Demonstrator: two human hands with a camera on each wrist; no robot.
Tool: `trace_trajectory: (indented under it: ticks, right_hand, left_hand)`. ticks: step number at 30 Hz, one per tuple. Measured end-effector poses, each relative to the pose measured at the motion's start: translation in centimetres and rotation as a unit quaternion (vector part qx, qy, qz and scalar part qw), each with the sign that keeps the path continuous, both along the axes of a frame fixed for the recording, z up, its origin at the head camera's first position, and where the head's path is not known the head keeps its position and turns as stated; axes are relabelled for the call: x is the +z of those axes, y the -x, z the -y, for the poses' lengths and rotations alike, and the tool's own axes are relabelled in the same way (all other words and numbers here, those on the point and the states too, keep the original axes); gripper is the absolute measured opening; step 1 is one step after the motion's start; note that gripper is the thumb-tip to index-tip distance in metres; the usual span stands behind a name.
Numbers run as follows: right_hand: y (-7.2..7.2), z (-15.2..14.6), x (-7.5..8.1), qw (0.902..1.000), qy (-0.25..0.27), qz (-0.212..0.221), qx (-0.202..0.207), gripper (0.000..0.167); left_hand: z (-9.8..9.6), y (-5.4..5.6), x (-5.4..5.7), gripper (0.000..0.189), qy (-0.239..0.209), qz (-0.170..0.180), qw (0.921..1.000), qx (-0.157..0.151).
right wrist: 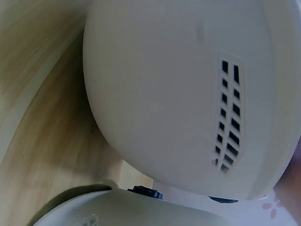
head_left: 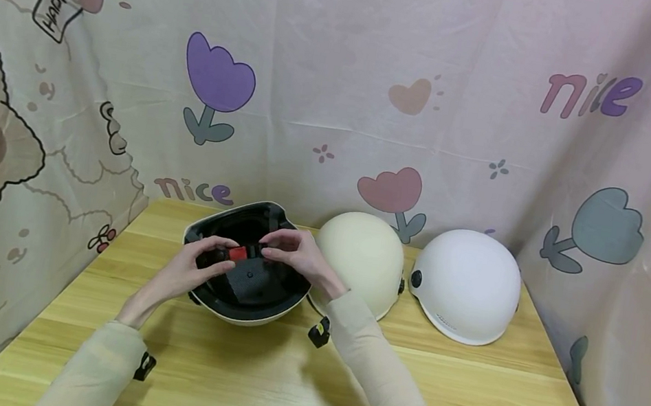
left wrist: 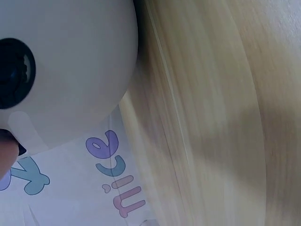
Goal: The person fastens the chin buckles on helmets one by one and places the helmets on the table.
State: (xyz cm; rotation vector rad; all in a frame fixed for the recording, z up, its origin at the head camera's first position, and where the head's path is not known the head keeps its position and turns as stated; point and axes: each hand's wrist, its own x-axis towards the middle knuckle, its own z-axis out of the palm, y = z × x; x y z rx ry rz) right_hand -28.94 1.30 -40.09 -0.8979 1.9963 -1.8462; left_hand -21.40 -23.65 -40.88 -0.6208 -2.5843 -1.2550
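Observation:
An upturned cream helmet [head_left: 252, 322] with a black lining lies at the left of the table. Over its opening is a chin-strap buckle [head_left: 238, 253] with a red part. My left hand [head_left: 187, 272] pinches the buckle's left end between thumb and fingers, while my right hand [head_left: 304, 255] pinches the black strap end at its right. Whether the two halves are joined is too small to tell. Close up in the left wrist view are the helmet's shell [left wrist: 84, 70] and a round black fitting [left wrist: 19, 73]. The right wrist view shows its slotted vents [right wrist: 229, 113].
Beside the upturned helmet, partly behind my right forearm, a second cream helmet [head_left: 358, 256] stands dome up. A white helmet [head_left: 466, 285] sits further right. All rest on a wooden table [head_left: 249, 386], backed by a patterned cloth [head_left: 328, 92].

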Motion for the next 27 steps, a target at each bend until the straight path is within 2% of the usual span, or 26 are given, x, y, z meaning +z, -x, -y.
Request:
trace_trajectory:
  ticks: [5,12,22,27]
  right_hand:
    - [0.2,-0.1,-0.2,0.9996,-0.022,-0.009,-0.019,0.025]
    - [0.1,-0.4,-0.3,0.9975,-0.046,-0.051,-0.015,0.024]
    - [-0.2,-0.7,-0.2,0.9958,-0.042,-0.081,-0.006,0.022]
    - [-0.2,-0.8,-0.5,0.9938,-0.031,-0.105,-0.019,0.022]
  left_hand:
    - [0.3,-0.1,-0.2,0.037,-0.027,-0.039,0.9988,-0.010]
    - [0.8,-0.2,-0.3,0.030,-0.018,-0.063,0.9979,0.001]
    - [1.2,-0.4,-0.7,0.022,-0.023,-0.067,0.9971,0.025]
    - [1.6,-0.8,-0.9,0.022,-0.041,-0.076,0.9958,0.028]
